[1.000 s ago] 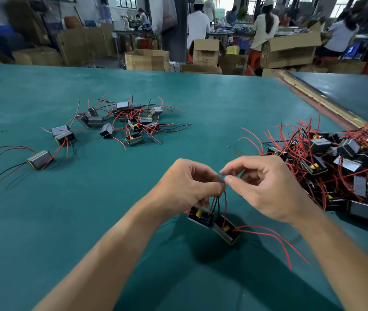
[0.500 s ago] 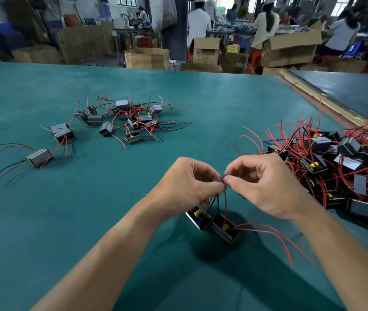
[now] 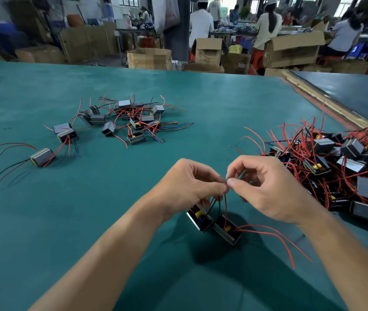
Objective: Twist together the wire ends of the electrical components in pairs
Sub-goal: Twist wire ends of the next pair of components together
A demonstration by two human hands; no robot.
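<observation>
Little has shifted over the last second: both hands stay fingertip to fingertip. The left hand (image 3: 192, 187) pinches red and black wire ends (image 3: 225, 205), and the right hand (image 3: 268, 189) pinches their tips between thumb and forefinger. Two transformer components (image 3: 201, 221) lie side by side on the green table (image 3: 66, 221) just beneath, between scattered components (image 3: 120, 122) and a heap (image 3: 335, 167).
</observation>
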